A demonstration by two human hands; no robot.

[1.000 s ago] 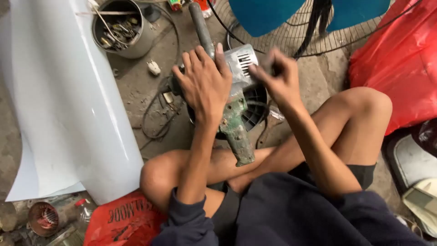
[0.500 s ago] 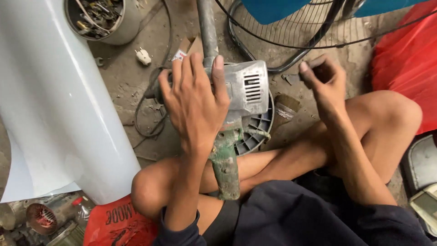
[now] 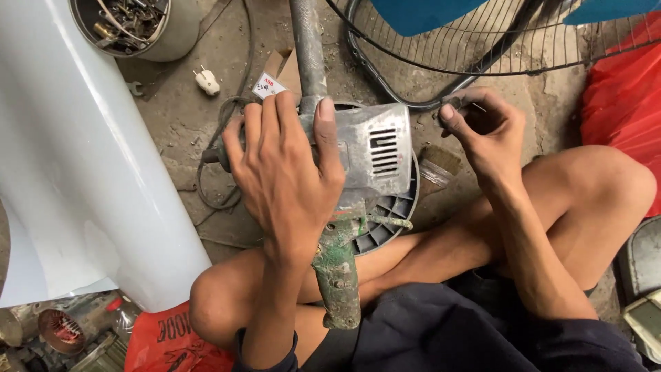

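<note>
A grey metal power tool (image 3: 375, 148) with a vented housing lies across my crossed legs, its long shaft (image 3: 308, 48) pointing away and its worn green handle (image 3: 339, 275) pointing toward me. My left hand (image 3: 286, 172) lies spread over the top of the housing, gripping it. A dark round ribbed part (image 3: 389, 220) shows under the tool. Up beside the fan grille, my right hand (image 3: 482, 131) is off the tool, its fingertips pinched on something small that I cannot make out.
A wire fan grille (image 3: 482, 48) with blue blades lies ahead. A large white curved panel (image 3: 76, 172) stands at the left. A metal can (image 3: 138, 24) of scrap parts sits at top left, a white plug (image 3: 206, 81) near it. Red bags (image 3: 623, 103) lie at right.
My right hand has lifted off the tool and drawn to the right, fingertips pinched. The left hand stays pressed on the housing. The view has closed in on the tool.
</note>
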